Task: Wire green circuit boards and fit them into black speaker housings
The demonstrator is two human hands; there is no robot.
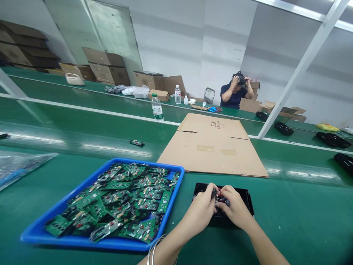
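Note:
Both hands meet over a black plastic housing (245, 197) that lies on the green table. My left hand (202, 206) pinches a small dark part, perhaps a circuit board, whose kind is mostly hidden by the fingers. Between the fingertips, red and black wires (220, 192) show. My right hand (234, 206) has its thumb and fingers closed on the wires and a dark connector-like piece (227, 202). Left of the hands stands a blue tray (172, 208) heaped with green circuit boards (118, 198).
A flattened cardboard sheet (212, 143) lies beyond the housing. Past the tray are a loose circuit board (137, 142) and a water bottle (157, 108). A clear plastic bag (24, 163) rests at far left. A person (237, 92) sits across, hands at head.

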